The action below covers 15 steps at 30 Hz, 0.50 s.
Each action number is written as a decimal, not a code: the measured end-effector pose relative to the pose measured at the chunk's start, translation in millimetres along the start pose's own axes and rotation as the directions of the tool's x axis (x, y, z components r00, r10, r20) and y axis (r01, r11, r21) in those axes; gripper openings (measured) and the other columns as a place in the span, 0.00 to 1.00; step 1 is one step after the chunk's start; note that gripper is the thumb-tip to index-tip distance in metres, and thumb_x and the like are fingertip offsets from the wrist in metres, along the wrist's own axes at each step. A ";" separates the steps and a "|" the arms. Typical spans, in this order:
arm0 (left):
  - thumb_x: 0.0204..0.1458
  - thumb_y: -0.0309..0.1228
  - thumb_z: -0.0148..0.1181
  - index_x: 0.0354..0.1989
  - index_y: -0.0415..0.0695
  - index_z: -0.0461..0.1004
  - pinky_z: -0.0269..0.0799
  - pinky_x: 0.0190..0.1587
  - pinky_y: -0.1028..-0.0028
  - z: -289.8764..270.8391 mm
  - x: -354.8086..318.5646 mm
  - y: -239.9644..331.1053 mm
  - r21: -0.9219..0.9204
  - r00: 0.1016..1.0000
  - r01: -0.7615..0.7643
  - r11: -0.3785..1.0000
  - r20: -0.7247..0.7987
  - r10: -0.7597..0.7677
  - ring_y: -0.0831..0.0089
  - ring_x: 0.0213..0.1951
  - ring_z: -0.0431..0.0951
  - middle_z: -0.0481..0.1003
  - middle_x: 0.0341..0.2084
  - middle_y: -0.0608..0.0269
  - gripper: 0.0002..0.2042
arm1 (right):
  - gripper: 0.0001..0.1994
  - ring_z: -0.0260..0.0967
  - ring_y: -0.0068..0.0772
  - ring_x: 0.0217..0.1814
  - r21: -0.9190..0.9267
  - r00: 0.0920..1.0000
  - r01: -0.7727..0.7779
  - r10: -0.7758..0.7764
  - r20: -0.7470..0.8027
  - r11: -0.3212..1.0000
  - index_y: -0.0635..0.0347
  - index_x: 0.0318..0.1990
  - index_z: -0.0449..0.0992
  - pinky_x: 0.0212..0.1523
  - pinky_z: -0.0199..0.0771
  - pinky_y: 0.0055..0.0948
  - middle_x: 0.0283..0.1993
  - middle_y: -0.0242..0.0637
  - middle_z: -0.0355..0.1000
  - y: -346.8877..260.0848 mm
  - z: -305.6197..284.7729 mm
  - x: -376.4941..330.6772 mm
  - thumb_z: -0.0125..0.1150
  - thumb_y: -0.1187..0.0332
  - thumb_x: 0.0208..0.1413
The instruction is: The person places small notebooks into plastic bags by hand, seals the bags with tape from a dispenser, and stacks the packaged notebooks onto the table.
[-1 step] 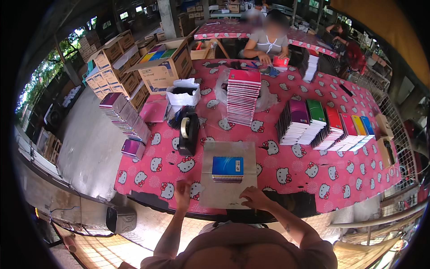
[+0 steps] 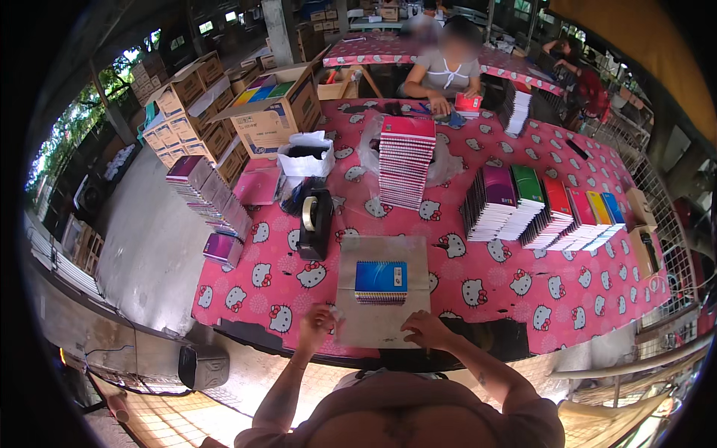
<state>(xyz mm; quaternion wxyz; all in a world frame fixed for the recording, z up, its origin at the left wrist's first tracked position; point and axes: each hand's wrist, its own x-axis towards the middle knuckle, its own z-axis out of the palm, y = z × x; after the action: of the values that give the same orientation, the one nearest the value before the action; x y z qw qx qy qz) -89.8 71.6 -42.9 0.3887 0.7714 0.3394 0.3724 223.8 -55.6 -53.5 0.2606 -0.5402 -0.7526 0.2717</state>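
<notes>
1. Two bare hands at work in the head view: the left hand (image 2: 317, 319) is up at the near edge, fingers curled, one pale blurred scrap (image 2: 334, 313) right by the tips, and I cannot tell whether they are gripping it
2. One right hand (image 2: 427, 328) across from it, fingers loosely bent and released, tips over the right side of the sheet; whether they touch it, I cannot tell
3. One small stack of spiral notebooks (image 2: 381, 278), blue cover on top, sits between and just beyond the hands, lying on one pale sheet (image 2: 358, 325); the layers are too fine to count
4. One black tape dispenser (image 2: 317, 243) stands just left of the sheet, carrying one roll of tape (image 2: 307, 213)
5. One tall red-topped stack (image 2: 407, 128) rises beyond the sheet, its many spines too tight to number
6. Six colours line up on the right: purple pile (image 2: 498, 185), green pile (image 2: 527, 185), red pile (image 2: 556, 198), pink pile (image 2: 579, 209), yellow pile (image 2: 597, 209), blue pile (image 2: 614, 209)
7. One open carton (image 2: 261, 128) on the far left, one white bag (image 2: 306, 158) near it, and one co-worker (image 2: 448, 71) across the table, two hands by one small red-topped pile (image 2: 468, 103)
</notes>
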 end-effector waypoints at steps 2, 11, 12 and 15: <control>0.51 0.30 0.68 0.38 0.46 0.77 0.76 0.34 0.64 1.4 -3.2 0.5 0.220 0.935 -0.256 0.941 0.302 0.184 0.63 0.33 0.79 0.77 0.28 0.61 0.08 | 0.11 0.73 0.47 0.47 0.007 1.000 -0.026 0.025 0.007 1.000 0.53 0.43 0.79 0.49 0.74 0.43 0.39 0.38 0.75 2.4 0.9 11.9 0.68 0.66 0.52; 0.48 0.30 0.70 0.32 0.49 0.78 0.73 0.41 0.65 1.8 6.1 -4.8 0.305 0.890 -0.298 0.905 0.431 0.148 0.64 0.34 0.79 0.78 0.28 0.66 0.06 | 0.10 0.75 0.43 0.41 0.015 0.994 0.101 -0.100 -0.048 0.995 0.55 0.40 0.81 0.41 0.74 0.41 0.38 0.37 0.78 6.1 7.6 7.1 0.71 0.68 0.49; 0.47 0.30 0.70 0.32 0.49 0.78 0.73 0.41 0.64 0.3 5.6 -3.3 0.297 0.888 -0.267 0.917 0.445 0.114 0.64 0.34 0.79 0.78 0.28 0.66 0.07 | 0.10 0.75 0.43 0.40 0.011 0.991 0.124 -0.124 -0.041 0.992 0.55 0.40 0.80 0.41 0.74 0.41 0.37 0.37 0.77 2.4 6.4 6.2 0.70 0.68 0.50; 0.47 0.30 0.70 0.32 0.49 0.78 0.73 0.40 0.63 0.2 6.5 0.9 0.275 0.884 -0.268 0.923 0.450 0.123 0.63 0.33 0.78 0.78 0.27 0.66 0.07 | 0.07 0.75 0.44 0.41 0.004 0.984 0.170 -0.170 -0.049 0.985 0.55 0.39 0.79 0.41 0.73 0.42 0.36 0.36 0.76 -1.8 1.6 -0.6 0.67 0.68 0.52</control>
<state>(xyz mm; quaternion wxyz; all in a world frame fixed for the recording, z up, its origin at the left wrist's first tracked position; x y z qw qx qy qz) -86.2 76.5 -40.2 0.2787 0.9182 0.2231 0.1714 221.7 -56.8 -53.5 0.3031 -0.4795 -0.7883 0.2384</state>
